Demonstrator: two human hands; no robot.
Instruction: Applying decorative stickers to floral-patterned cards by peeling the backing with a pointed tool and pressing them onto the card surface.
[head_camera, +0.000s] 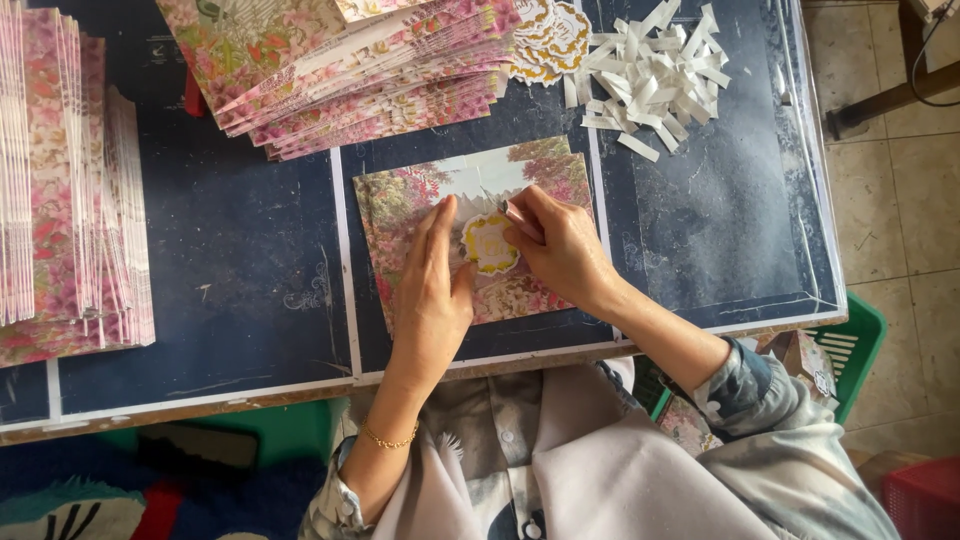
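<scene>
Dark blue tabletop (250, 280) carries a floral card (400, 205) at its middle, with stacked floral cards (370, 70) and a heap of white paper strips (650, 75) behind. On the card, the left hand (432, 290) lies flat, fingers straight and together, beside a yellow-edged sticker (488, 245). The right hand (560, 245) curls over that sticker, fingertips pressing its edge.

Dark worktable (230, 300) — beige tiled floor (890, 220)
</scene>
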